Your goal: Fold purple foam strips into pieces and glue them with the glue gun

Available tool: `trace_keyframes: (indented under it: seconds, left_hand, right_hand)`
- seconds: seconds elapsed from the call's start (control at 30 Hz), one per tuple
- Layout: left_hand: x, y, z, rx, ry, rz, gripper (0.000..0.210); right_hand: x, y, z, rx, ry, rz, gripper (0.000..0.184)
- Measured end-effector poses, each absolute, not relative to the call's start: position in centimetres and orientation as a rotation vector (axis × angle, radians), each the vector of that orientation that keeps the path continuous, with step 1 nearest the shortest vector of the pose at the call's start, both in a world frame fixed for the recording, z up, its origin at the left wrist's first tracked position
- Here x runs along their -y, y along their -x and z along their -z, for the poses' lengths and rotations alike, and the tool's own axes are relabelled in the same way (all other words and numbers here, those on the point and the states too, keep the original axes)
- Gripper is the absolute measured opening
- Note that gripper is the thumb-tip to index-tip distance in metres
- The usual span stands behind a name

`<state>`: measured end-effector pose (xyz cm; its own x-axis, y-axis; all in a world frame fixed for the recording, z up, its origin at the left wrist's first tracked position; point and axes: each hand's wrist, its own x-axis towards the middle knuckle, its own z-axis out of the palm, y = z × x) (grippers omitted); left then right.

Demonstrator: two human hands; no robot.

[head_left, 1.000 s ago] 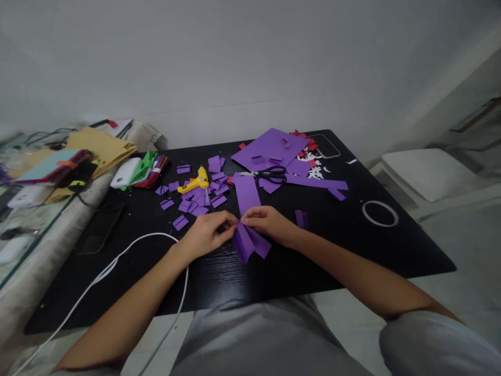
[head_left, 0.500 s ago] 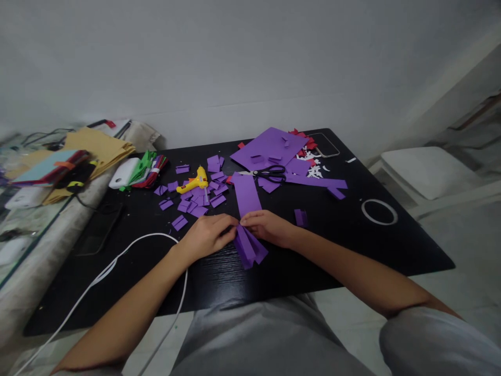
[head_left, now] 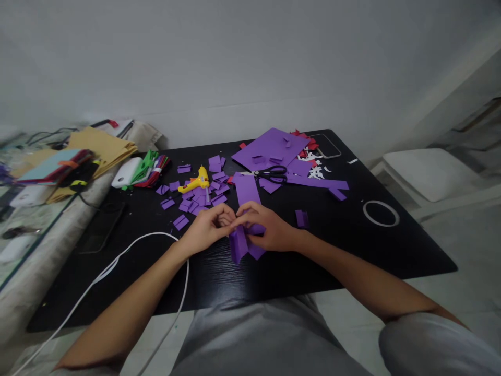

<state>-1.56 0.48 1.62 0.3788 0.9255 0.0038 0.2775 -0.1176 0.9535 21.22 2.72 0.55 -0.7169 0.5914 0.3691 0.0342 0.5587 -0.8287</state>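
Both hands meet over a folded purple paper strip (head_left: 238, 245) near the front of the black table. My left hand (head_left: 210, 225) pinches its upper left edge between thumb and fingers. Its creased flaps hang down toward me. My right hand (head_left: 264, 225) grips the same paper from the right, its fingertips against those of the left. Just beyond the hands lies a flat purple paper strip (head_left: 248, 189), partly covered by them. Black-handled scissors (head_left: 270, 173) rest across its far end. Small folded purple paper pieces (head_left: 191, 203) lie scattered to the left, around a yellow glue gun (head_left: 197, 180).
A large purple sheet (head_left: 270, 149) lies at the back, with red and white scraps (head_left: 313, 166) beside it. One folded purple piece (head_left: 301, 219) sits right of my hands. A white cable (head_left: 135, 241) crosses the table's left side. Stacked coloured papers (head_left: 151, 169) stand at the back left.
My right hand has come up and over the paper, its fingers now more curled. The folded strip has turned, and its flaps have shifted slightly left and up.
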Motion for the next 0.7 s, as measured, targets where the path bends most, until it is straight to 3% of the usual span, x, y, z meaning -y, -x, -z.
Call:
trace_keyframes:
  seconds: [0.3, 0.7]
  left_hand:
    - [-0.29, 1.45, -2.15, -1.032, -1.505, -0.761, 0.019]
    - [-0.41, 1.4, -2.38, -1.076, -1.507, -0.784, 0.015]
  right_hand:
    - [-2.91, -21.28, -0.59, 2.064, 0.597, -1.21, 0.018]
    - [-2.99, -21.26, -0.27, 2.0, 0.683, -1.27, 0.014]
